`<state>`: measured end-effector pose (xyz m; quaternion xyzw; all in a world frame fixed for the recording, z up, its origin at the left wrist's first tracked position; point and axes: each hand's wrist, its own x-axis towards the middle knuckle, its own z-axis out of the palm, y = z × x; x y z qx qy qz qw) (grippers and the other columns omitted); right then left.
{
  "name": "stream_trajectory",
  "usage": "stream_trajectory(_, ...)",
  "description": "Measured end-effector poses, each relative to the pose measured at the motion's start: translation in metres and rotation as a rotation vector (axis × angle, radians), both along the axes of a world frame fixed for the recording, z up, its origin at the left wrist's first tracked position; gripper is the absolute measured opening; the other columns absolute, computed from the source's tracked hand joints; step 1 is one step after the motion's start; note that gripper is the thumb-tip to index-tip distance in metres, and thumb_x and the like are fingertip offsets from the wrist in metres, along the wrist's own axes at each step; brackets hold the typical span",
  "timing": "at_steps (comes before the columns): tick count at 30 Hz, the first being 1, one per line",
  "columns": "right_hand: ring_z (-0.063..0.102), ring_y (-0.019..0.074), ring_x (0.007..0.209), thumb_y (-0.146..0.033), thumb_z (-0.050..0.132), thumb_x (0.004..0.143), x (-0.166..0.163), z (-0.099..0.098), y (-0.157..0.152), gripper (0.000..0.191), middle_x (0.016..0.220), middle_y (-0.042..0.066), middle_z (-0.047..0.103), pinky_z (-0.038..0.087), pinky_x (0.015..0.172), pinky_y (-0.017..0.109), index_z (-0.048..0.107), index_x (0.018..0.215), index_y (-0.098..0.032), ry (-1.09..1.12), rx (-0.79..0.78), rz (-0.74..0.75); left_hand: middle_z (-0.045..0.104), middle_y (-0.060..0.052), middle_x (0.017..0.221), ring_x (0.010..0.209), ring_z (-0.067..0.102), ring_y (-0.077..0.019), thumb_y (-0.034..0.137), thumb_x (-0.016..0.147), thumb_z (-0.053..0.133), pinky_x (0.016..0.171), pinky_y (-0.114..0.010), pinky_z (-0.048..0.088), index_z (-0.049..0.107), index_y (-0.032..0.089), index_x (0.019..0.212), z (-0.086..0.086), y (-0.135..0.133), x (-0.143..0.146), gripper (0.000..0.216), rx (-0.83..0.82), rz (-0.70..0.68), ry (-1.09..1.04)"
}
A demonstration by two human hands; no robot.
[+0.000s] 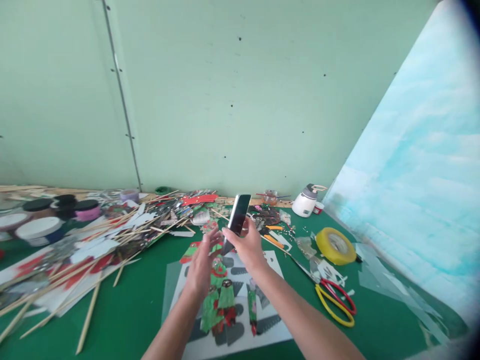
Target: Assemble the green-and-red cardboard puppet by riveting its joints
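My right hand grips a dark smartphone by its lower end and holds it upright above the green table. Just to its left, my left hand has its fingers stretched toward the phone's lower edge; whether they touch it I cannot tell. Under both hands lies a white sheet with green and red paper cut-outs and grey shapes on it.
Wooden sticks and paper scraps cover the left side, with paint jars behind. A yellow tape roll, red-and-yellow scissors and a white bottle lie right. A pale blue board leans at the right edge.
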<state>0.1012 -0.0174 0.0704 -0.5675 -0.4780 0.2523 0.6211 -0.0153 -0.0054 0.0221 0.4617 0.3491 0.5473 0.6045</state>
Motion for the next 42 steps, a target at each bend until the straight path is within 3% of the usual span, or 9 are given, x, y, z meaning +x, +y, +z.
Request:
stream_trajectory(4,0.065,0.0268,0.091,-0.045,0.074,0.063,-0.015,-0.027,-0.014,0.051,0.099,0.008,0.068,0.051,0.078,0.036,0.059,0.105,-0.021,-0.1,-0.031,-0.062,0.067,-0.015,0.114,0.107,0.061,-0.0296,0.066,0.086,0.038,0.076,-0.037,0.053,0.062,0.017,0.118,-0.004,-0.011,0.01,0.063,-0.193,-0.246,-0.203)
stream_trajectory(13,0.054,0.0319,0.107,-0.051,0.07,0.068,0.007,-0.037,-0.014,0.057,0.108,0.013,0.061,0.042,0.094,0.047,0.059,0.114,-0.02,-0.419,0.027,-0.04,0.072,-0.011,0.098,0.081,0.067,-0.0235,0.059,0.087,0.045,0.06,-0.032,0.054,0.064,0.02,0.111,-0.007,-0.007,0.005,0.05,-0.314,-0.283,-0.268)
stream_trajectory(20,0.064,0.0236,0.096,-0.034,0.071,0.073,0.042,-0.037,-0.022,0.06,0.114,0.007,0.064,0.054,0.079,0.038,0.047,0.128,-0.026,-0.073,-0.117,0.56,0.072,-0.016,0.093,0.074,0.068,-0.0242,0.053,0.091,0.041,0.066,-0.039,0.056,0.063,0.013,0.115,-0.005,-0.009,0.006,0.052,-0.365,-0.448,-0.405)
stream_trajectory(23,0.065,0.0237,0.097,-0.025,0.076,0.068,0.046,-0.043,-0.024,0.063,0.114,0.005,0.065,0.053,0.083,0.038,0.048,0.124,-0.025,0.042,-0.15,0.641,0.071,-0.017,0.095,0.073,0.068,-0.0253,0.052,0.092,0.039,0.067,-0.043,0.056,0.063,0.011,0.116,-0.006,-0.011,0.008,0.053,-0.388,-0.497,-0.417)
stream_trajectory(26,0.066,0.0242,0.095,-0.024,0.078,0.064,0.048,-0.046,-0.023,0.054,0.105,0.005,0.068,0.053,0.083,0.037,0.056,0.113,-0.022,0.054,-0.172,0.587,0.071,-0.017,0.1,0.076,0.068,-0.0267,0.049,0.092,0.04,0.067,-0.046,0.056,0.064,0.012,0.113,-0.008,-0.014,0.011,0.049,-0.399,-0.531,-0.42)
stream_trajectory(29,0.064,0.0197,0.071,-0.042,0.071,0.073,0.049,-0.045,-0.021,0.037,0.085,0.004,0.069,0.052,0.059,0.03,0.063,0.101,-0.02,0.066,-0.232,0.43,0.071,-0.016,0.102,0.084,0.068,-0.0297,0.049,0.092,0.04,0.069,-0.045,0.056,0.064,0.014,0.114,-0.009,-0.015,0.012,0.048,-0.39,-0.58,-0.422)
stream_trajectory(32,0.045,0.011,0.044,-0.06,0.056,0.079,0.048,-0.042,-0.022,0.043,0.058,-0.001,0.054,0.033,0.037,0.022,0.064,0.082,-0.019,0.177,-0.225,0.32,0.069,-0.02,0.107,0.092,0.067,-0.034,0.052,0.092,0.037,0.072,-0.045,0.055,0.061,0.012,0.12,-0.009,-0.016,0.014,0.053,-0.376,-0.644,-0.395)
stream_trajectory(36,0.029,0.0082,0.04,-0.066,0.053,0.079,0.047,-0.039,-0.024,0.049,0.048,-0.004,0.036,0.02,0.032,0.021,0.057,0.068,-0.019,0.292,-0.185,0.384,0.066,-0.022,0.112,0.094,0.067,-0.0356,0.052,0.092,0.036,0.072,-0.044,0.054,0.06,0.01,0.12,-0.011,-0.015,0.016,0.056,-0.375,-0.668,-0.375)
stream_trajectory(42,0.036,0.0087,0.04,-0.062,0.059,0.076,0.046,-0.036,-0.026,0.044,0.052,-0.003,0.047,0.022,0.032,0.021,0.061,0.08,-0.019,0.331,-0.239,0.462,0.067,-0.022,0.11,0.093,0.067,-0.0354,0.054,0.091,0.037,0.075,-0.049,0.054,0.059,0.011,0.122,-0.014,-0.013,0.013,0.057,-0.39,-0.66,-0.402)
